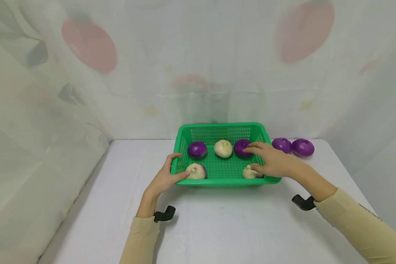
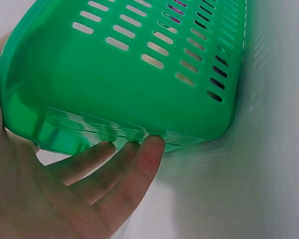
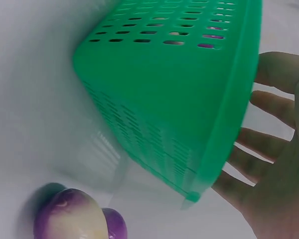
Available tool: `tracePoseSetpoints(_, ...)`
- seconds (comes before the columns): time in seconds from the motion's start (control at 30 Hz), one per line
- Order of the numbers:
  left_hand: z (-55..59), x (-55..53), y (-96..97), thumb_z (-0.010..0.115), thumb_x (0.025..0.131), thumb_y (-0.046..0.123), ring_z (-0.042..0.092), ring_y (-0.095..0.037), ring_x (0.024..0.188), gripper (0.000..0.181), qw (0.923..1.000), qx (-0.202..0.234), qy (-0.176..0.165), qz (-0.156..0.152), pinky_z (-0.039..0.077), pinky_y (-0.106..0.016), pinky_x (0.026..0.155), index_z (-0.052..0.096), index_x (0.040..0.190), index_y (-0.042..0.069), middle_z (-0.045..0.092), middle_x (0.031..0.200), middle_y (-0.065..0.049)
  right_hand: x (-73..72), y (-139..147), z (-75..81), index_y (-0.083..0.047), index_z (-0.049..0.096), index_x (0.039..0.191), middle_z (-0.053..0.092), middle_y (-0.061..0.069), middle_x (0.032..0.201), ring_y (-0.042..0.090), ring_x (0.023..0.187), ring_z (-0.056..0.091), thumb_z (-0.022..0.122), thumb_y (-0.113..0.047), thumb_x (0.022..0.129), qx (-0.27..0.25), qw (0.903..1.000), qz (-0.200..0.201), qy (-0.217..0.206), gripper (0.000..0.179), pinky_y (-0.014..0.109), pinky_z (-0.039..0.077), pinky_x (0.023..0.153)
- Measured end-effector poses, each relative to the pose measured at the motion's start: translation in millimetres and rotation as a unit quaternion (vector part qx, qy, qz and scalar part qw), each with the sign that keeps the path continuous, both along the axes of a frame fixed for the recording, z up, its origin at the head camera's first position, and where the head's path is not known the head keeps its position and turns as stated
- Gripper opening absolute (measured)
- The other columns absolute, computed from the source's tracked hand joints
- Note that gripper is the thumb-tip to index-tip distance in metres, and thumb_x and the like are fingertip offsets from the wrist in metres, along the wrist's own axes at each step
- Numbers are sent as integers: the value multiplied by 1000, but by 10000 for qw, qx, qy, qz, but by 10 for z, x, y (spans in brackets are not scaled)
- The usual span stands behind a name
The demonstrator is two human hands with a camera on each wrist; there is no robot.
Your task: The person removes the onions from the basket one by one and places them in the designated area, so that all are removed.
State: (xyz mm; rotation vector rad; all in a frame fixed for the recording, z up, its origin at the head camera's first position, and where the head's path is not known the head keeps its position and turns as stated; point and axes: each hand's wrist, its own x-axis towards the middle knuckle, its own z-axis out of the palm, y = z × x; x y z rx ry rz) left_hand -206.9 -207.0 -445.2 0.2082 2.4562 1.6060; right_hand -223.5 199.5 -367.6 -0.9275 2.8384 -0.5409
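Note:
A green plastic basket [image 1: 224,182] with slotted walls stands on the white table. At its left end my left hand [image 1: 163,180] grips the rim, thumb over the front corner and fingertips against the outer wall in the left wrist view. My right hand [image 1: 274,160] is over the basket's right end, fingers spread and nothing in its grasp. Its fingertips are close by a purple onion [image 1: 241,148] and a white onion [image 1: 249,172]. Also inside lie another purple onion [image 1: 197,150], a white onion [image 1: 223,149] and a white onion with a purple side [image 1: 198,171].
Two purple onions [image 1: 303,147] lie side by side on the table, right of the basket; the right wrist view shows a pale underside on the nearer one [image 3: 72,216]. A fabric-like backdrop [image 1: 217,73] with faded fruit prints rises behind the table [image 1: 217,227].

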Motion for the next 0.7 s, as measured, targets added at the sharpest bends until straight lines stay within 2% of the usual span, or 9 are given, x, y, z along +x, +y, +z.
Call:
tracePoseSetpoints(0.33,26,13,16,80,86,47,45,-35,127,82,10000,30,7,12,39,-56,103,30,151,36,36,153,-16,-33,19,-64,-13,51,148,44,18,152,48,145,31,67,-29,99,90,9998,105,-143,54,65,38,105)
tracePoseSetpoints(0.47,20,15,13,80,87,46,45,-35,127,82,10000,42,12,7,39,-56,103,29,151,35,35,153,-16,-47,7,-73,-14,53,147,45,17,151,47,145,31,72,-24,95,123,9995,157,-245,56,63,41,103)
tracePoseSetpoints(0.7,17,16,7,80,87,46,46,-34,127,82,10000,91,3,20,40,-55,103,30,151,35,37,152,-16,-71,-30,-90,-13,58,142,49,18,148,44,140,40,76,-21,90,457,9980,394,-187,56,64,42,102)
